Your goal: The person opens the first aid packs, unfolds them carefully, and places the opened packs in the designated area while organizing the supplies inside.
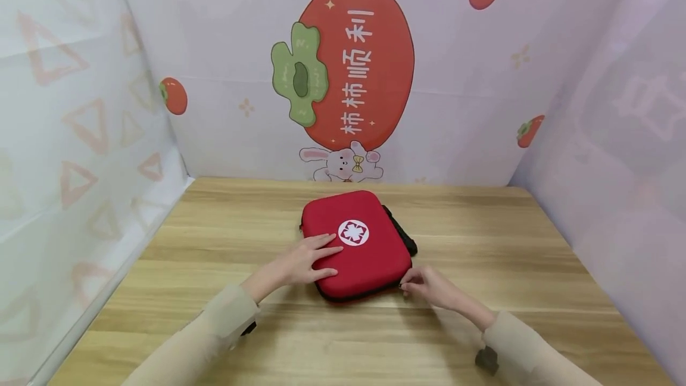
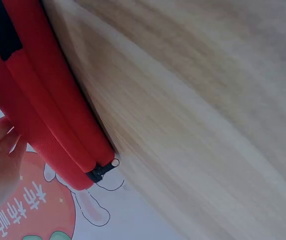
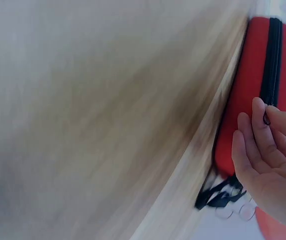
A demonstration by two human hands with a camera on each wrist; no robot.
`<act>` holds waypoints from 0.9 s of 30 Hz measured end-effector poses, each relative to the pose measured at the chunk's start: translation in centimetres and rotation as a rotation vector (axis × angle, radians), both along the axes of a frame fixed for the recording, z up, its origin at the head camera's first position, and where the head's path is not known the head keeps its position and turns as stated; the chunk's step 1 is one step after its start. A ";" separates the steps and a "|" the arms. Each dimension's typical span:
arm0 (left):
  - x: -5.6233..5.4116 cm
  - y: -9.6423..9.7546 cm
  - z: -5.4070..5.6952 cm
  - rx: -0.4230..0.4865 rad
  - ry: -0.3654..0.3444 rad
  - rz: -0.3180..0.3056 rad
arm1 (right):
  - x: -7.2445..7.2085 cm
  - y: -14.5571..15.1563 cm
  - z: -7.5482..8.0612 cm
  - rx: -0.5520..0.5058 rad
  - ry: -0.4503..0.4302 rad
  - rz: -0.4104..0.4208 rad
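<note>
A red zippered first-aid case (image 1: 370, 261) with a white round emblem lies closed on the wooden table, turned slightly. My left hand (image 1: 313, 260) rests on its lid at the left, fingers spread and straight. At the near right corner, my right hand (image 1: 426, 286) pinches a small zipper pull (image 3: 266, 119) between thumb and index finger. The black zipper (image 3: 271, 65) runs along the case's side in the right wrist view. Another zipper pull (image 2: 103, 170) hangs at the far end of the side facing the left wrist camera.
A black strap handle (image 1: 401, 231) sticks out from the case's right side. The wooden table (image 1: 225, 243) extends around the case. Behind it stands a white backdrop (image 1: 455, 124) printed with persimmons and a rabbit, with pale curtains at both sides.
</note>
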State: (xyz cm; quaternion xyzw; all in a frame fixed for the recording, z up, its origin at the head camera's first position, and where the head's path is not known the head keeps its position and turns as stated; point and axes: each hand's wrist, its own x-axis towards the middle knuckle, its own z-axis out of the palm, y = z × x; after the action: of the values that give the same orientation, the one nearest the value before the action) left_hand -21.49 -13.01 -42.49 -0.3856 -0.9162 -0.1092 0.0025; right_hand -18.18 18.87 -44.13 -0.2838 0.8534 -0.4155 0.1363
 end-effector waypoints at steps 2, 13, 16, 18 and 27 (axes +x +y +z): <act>0.5 -0.1 0.0 -0.002 0.036 -0.013 | -0.6 0.4 -0.1 -0.011 0.011 -0.006; 3.2 0.4 -0.3 0.041 0.172 -0.113 | -2.8 2.2 0.0 -0.049 0.036 -0.070; 3.6 0.7 -0.4 0.050 0.147 -0.137 | -3.4 2.5 0.2 -0.059 0.042 -0.088; 3.8 0.9 -0.4 0.055 0.141 -0.154 | -3.9 2.6 0.2 -0.065 0.040 -0.100; 4.6 1.7 -0.3 0.060 0.109 -0.185 | -5.6 2.7 0.2 -0.030 0.039 -0.163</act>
State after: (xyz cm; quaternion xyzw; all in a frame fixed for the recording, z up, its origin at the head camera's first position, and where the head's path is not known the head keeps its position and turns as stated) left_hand -16.91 -11.35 -42.75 -0.4735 -0.8715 -0.1152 0.0539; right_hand -23.80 21.55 -43.91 -0.2235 0.8699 -0.4322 0.0811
